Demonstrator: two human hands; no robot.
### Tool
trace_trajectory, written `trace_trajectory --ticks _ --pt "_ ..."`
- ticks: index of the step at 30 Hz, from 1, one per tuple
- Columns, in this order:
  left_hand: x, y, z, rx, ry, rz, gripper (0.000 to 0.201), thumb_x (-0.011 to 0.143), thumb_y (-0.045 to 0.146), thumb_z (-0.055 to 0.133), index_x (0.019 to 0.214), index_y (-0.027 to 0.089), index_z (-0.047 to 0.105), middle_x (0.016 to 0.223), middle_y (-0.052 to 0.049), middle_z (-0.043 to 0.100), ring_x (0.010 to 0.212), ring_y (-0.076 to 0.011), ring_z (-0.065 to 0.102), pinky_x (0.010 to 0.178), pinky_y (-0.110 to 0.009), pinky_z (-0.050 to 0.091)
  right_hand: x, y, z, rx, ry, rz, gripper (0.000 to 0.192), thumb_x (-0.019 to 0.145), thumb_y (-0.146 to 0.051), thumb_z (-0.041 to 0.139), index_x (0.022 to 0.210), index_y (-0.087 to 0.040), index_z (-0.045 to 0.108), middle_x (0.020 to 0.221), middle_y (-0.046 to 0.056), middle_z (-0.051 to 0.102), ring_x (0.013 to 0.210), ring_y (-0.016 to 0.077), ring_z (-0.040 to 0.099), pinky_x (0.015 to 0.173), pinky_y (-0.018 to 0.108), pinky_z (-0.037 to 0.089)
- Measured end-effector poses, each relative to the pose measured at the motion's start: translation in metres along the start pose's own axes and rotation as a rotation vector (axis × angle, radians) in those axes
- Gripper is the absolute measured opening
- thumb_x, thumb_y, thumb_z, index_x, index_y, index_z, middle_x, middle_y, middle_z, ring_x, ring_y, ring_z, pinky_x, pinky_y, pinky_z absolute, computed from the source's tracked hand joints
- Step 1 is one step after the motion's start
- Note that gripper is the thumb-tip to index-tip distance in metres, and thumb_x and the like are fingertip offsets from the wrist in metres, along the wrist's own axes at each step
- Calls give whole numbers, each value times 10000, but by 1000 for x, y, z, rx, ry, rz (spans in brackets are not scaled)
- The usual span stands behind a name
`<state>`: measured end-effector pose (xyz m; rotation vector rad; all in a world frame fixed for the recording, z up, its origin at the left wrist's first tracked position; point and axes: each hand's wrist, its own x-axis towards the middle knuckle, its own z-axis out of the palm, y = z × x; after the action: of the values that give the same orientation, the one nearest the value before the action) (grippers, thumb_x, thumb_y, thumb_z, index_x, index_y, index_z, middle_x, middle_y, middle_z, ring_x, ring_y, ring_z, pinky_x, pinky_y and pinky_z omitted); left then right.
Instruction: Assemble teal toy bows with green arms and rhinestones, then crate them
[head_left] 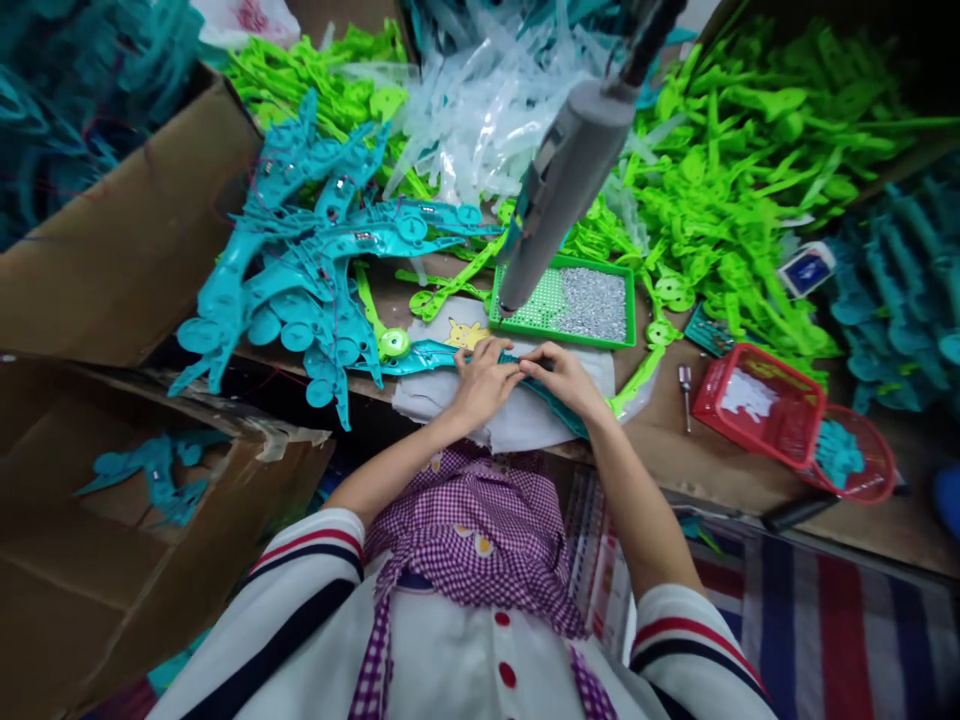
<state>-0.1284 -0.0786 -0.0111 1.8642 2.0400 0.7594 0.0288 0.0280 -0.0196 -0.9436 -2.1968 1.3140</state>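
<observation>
We have the long blue piece (pixel 429 357) on a cloth (pixel 517 425) just our side of the green tray (pixel 631 310), its long axis running left to right, the right end slanting towards us. It lies directly under our fingers, neither hand nearer: left hand (pixel 484 380) and right hand (pixel 562 378) both grasp it, tips meeting near its middle; whether they pinch anything small, we cannot tell. A grey screwdriver (pixel 562 185) hangs over the tray, blue parts (pixel 300 250) heap left of it, and a red basket (pixel 787 418) sits to its right.
</observation>
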Motion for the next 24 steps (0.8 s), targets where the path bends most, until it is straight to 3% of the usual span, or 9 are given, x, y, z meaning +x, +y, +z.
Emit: trace_trajectory --ticks 6,12,18,21,24 --pt "-19 -13 3 -55 13 113 233 981 302 578 1139 333 747 1349 -57 645 1247 -269 538 998 -495 298 4 3 1 -35 -22 -20 207 831 -422 690 869 -220 679 874 45 700 859 224 629 808 375 459" --pt "-19 -17 5 -81 100 27 259 996 365 551 1174 319 733 1276 -53 694 1172 -239 596 1012 -473 294 0 -2 5 -164 -12 1 126 801 -279 683 911 -222 661 894 41 683 885 231 626 852 398 434" --pt "-15 -17 -2 72 -36 210 284 987 434 542 1209 381 711 1422 -58 604 1305 -296 520 1072 -594 253 4 1 10 -177 11 12 111 805 -235 636 915 -226 649 888 33 673 895 235 621 933 461 420" --pt "-11 -18 -9 144 -70 242 304 980 484 529 1198 378 713 1500 -65 530 1376 -310 456 1091 -649 230 0 -4 -2 -59 -39 -11 137 836 -302 641 949 -226 658 930 47 675 913 230 626 892 429 480" --pt "-7 -18 -14 149 -106 264 313 959 518 552 1175 367 720 1525 -68 499 1408 -313 418 1112 -687 190 -16 -22 -21 -35 84 -47 207 879 -393 646 1023 -247 676 1049 55 685 1034 231 625 967 433 488"
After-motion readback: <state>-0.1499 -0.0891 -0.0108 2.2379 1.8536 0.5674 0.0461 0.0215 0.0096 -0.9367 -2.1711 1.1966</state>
